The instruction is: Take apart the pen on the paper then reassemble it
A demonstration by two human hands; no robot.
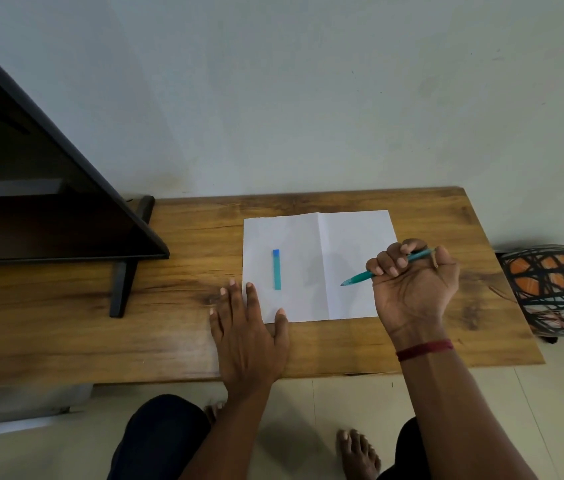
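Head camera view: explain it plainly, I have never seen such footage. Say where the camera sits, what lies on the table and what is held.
No machine: a person works bare-handed, and the one camera sits on their head, looking down. A wooden table holds a creased white paper. The left hand lies flat on the paper's near left corner. The right hand grips a teal pen, tip towards the paper. A teal piece with a blue end, apparently the pen's cap, lies on the paper's left half.
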